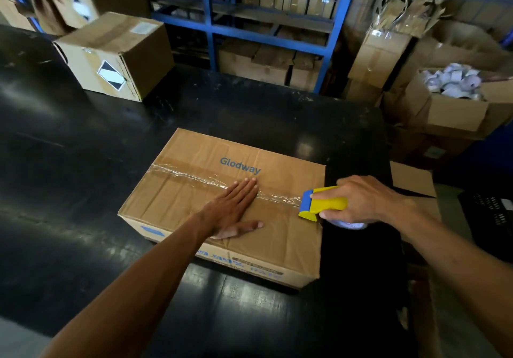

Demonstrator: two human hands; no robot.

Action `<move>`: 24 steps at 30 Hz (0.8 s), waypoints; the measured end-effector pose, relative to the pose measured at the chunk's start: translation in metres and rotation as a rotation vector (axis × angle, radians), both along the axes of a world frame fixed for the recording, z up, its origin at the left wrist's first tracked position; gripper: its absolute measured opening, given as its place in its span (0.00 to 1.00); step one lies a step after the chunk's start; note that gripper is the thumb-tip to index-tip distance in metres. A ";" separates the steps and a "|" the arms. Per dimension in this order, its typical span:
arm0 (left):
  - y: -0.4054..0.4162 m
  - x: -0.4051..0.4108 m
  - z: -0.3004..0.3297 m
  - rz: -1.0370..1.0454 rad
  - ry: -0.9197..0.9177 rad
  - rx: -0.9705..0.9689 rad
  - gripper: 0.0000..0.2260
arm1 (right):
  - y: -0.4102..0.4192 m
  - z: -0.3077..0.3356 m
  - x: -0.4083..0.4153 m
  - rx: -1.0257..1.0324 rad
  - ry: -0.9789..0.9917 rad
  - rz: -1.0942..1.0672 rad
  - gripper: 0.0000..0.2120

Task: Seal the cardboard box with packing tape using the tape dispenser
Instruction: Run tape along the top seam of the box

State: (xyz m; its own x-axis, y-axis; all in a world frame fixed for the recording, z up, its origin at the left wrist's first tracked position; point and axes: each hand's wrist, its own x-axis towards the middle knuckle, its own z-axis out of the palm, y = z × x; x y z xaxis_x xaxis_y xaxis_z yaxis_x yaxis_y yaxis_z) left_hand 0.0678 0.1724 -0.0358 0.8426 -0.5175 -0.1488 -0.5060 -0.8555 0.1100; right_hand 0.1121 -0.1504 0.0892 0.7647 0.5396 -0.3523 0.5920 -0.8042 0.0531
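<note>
At the upper left of the frame a smaller taped carton [113, 55] with a black-and-white diamond label sits on the black tabletop [69, 146], well apart from the work.

In the centre lies the cardboard box [222, 207], printed "Glodway", flaps closed. A strip of clear packing tape [194, 175] runs along its centre seam from the left edge toward the right, wrinkled in places. The left hand [236, 207] lies flat and open on the lid, fingers spread, fingertips on the tape line, holding nothing and pressing the box down.

Right of centre, the right hand [363, 199] has its grip closed around the yellow and blue tape dispenser [323, 202], which sits at the right edge of the lid where the tape ends.

By my judgement the seam pass is nearly finished: the tape looks to have reached the far edge. The next move would call for carrying the tape over the edge and down the side, then tilting the dispenser so its blade cuts, with the left hand smoothing the wrinkles.

The tape roll is mostly hidden under the right hand; only a pale blur shows. The blade cannot be seen. The box's right side is in shadow, so whether tape already wraps over is unclear.
</note>
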 end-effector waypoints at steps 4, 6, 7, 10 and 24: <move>-0.019 -0.003 0.005 0.077 -0.019 0.022 0.47 | 0.003 0.000 0.007 0.011 -0.034 0.022 0.27; -0.052 -0.007 0.004 0.061 -0.013 -0.019 0.49 | 0.004 0.000 0.009 0.017 -0.041 0.028 0.27; -0.068 -0.009 0.002 0.060 -0.010 -0.044 0.49 | 0.005 -0.001 0.009 0.017 -0.049 0.032 0.27; -0.090 -0.010 -0.003 0.093 -0.005 -0.050 0.50 | 0.008 -0.003 0.009 0.017 -0.055 0.025 0.26; -0.043 -0.011 0.002 0.043 -0.020 -0.010 0.45 | 0.024 -0.014 -0.006 0.163 -0.046 -0.043 0.26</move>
